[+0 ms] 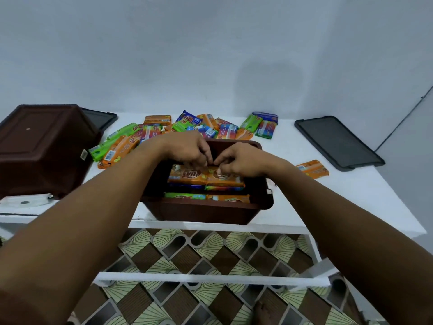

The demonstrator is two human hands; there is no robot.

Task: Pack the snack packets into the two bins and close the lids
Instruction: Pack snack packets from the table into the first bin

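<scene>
A brown bin [206, 211] stands open at the table's front edge, with snack packets stacked in rows inside. Both my hands reach into its far half. My left hand [187, 150] and my right hand [241, 159] have curled fingers on the top two orange packets [206, 177], which lie side by side. A pile of loose snack packets [192, 127], orange, green and blue, lies behind the bin. One orange packet [312, 168] lies alone to the right. A second brown bin [42, 146] sits upside down at the left.
A dark lid [337, 143] lies flat at the table's right end. Another dark lid [100, 118] shows behind the upturned bin. The white table [339, 200] stands against a white wall. Patterned floor shows below its front edge.
</scene>
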